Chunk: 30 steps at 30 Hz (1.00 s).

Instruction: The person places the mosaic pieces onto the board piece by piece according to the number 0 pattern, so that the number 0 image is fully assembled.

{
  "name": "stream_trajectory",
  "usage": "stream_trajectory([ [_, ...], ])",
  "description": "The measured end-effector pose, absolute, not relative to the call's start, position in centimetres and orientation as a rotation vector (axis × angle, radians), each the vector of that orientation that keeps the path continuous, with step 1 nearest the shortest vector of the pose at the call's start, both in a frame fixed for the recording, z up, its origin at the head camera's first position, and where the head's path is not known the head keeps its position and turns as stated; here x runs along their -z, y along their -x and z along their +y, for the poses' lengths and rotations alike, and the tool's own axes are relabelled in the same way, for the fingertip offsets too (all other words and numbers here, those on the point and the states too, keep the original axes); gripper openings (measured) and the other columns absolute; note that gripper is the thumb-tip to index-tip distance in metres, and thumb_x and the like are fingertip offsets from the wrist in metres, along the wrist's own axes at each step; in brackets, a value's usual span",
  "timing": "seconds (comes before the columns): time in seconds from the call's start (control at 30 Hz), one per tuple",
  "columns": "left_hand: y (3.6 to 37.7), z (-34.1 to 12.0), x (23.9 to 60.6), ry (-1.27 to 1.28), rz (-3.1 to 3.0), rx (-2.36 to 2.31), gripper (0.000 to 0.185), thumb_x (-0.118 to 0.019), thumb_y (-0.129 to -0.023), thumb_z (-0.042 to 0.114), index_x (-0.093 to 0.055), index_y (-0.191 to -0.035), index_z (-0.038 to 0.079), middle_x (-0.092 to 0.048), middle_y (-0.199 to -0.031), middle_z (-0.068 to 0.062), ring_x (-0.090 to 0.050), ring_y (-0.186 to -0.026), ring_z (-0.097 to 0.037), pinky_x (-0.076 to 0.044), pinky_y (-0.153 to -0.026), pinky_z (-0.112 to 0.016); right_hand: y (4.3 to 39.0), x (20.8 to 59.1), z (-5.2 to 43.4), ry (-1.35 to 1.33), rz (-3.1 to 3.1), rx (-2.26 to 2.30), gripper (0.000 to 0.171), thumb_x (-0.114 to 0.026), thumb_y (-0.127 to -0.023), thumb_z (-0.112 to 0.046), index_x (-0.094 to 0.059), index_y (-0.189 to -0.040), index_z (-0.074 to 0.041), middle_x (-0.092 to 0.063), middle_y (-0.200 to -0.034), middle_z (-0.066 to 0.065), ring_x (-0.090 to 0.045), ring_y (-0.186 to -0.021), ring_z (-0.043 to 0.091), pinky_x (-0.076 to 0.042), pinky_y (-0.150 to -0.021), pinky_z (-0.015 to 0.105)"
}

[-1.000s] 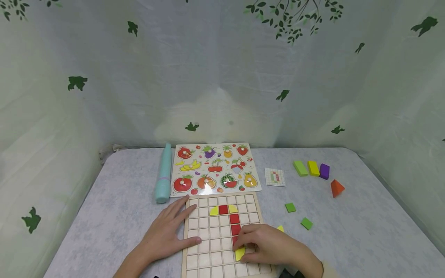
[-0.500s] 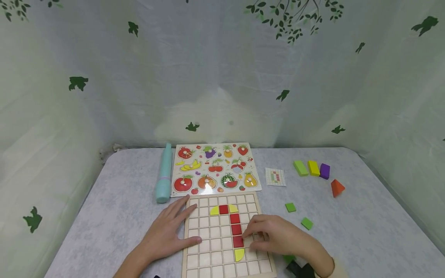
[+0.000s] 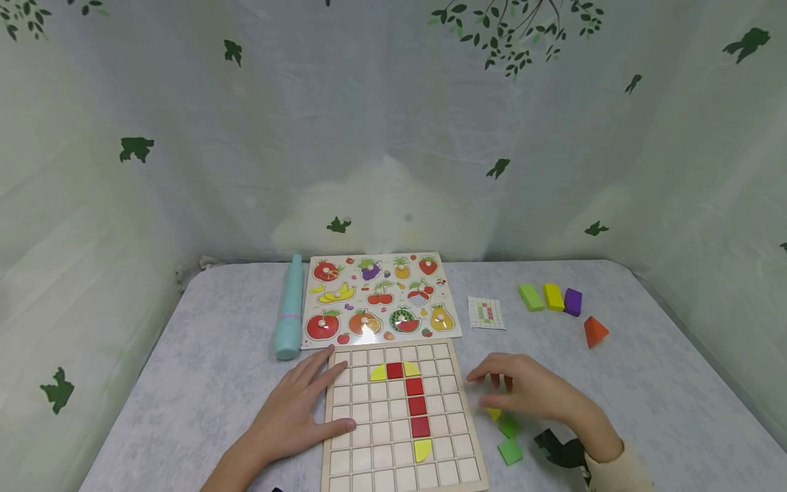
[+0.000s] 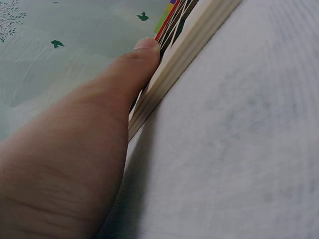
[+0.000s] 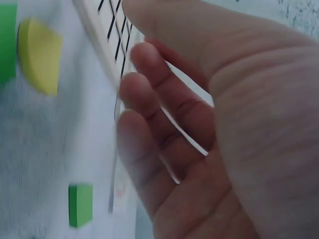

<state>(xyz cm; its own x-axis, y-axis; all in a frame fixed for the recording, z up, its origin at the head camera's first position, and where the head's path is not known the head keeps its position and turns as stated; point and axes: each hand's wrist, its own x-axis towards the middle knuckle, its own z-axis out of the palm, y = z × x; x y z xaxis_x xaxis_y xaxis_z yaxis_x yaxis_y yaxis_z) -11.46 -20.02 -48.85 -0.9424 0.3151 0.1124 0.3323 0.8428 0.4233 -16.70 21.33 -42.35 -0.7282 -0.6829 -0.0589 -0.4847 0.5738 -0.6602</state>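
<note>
A wooden grid board (image 3: 324, 471) lies at the table's near edge. It carries a column of red squares (image 3: 417, 406) and three yellow quarter-round pieces, one at the bottom (image 3: 422, 449). My left hand (image 3: 307, 403) rests flat on the board's left edge, and its thumb (image 4: 134, 69) lies against the rim (image 4: 189, 45). My right hand (image 3: 510, 386) hovers over the table just right of the board with fingers (image 5: 149, 114) loosely curled and holding nothing. Below it lie a yellow piece (image 3: 494, 413) (image 5: 40, 55) and two green squares (image 3: 509, 426) (image 3: 509, 451) (image 5: 80, 204).
Behind the grid board lies a fruit puzzle board (image 3: 380, 297) with a teal cylinder (image 3: 290, 307) to its left. A small pattern card (image 3: 486, 313), green (image 3: 531, 298), yellow (image 3: 553, 297) and purple (image 3: 572, 302) blocks and an orange pyramid (image 3: 594, 331) sit at the back right. Curtains surround the table.
My right hand let go of the yellow piece in the board's lower cell, lifted off and moved right, over the loose pieces. The left hand has stayed in place.
</note>
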Motion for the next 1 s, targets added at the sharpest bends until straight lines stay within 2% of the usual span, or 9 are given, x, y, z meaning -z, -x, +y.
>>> stream_trajectory([
  [0.33, 11.5, -20.0, 48.8, 0.525, -2.973, 0.698, 0.097, -0.064, -0.078, 0.083, -0.053, -0.152, 0.022, -0.035, -0.166, -0.005, -0.035, -0.15, -0.03, -0.037, -0.117, -0.06, 18.1, 43.1, 24.7, 0.882, 2.634, 0.9, 0.033, -0.082, -0.089, -0.029, -0.073, -0.118, -0.017, -0.07, -0.106, -0.005, -0.058, -0.086, 0.009, -0.053, -0.068, 0.022],
  [0.6, 11.4, -20.0, 48.8, 0.527, -2.971, 0.686, 0.097, -0.063, -0.078, 0.084, -0.052, -0.152, 0.022, -0.035, -0.166, -0.005, -0.036, -0.15, -0.03, -0.038, -0.116, -0.06, 18.7, 43.8, 26.4, 0.739, 2.751, 0.816, 0.037, -0.084, -0.087, -0.023, -0.072, -0.121, -0.016, -0.068, -0.118, -0.002, -0.056, -0.093, 0.012, -0.053, -0.072, 0.022],
  [1.0, 11.4, -20.0, 48.9, 0.527, -2.966, 0.682, 0.097, -0.063, -0.078, 0.084, -0.052, -0.153, 0.022, -0.034, -0.167, -0.004, -0.035, -0.15, -0.03, -0.038, -0.116, -0.06, 19.0, 44.1, 27.3, 0.747, 2.756, 0.77, 0.03, -0.08, -0.09, -0.018, -0.075, -0.12, -0.014, -0.069, -0.109, -0.005, -0.054, -0.084, 0.004, -0.052, -0.068, 0.021],
])
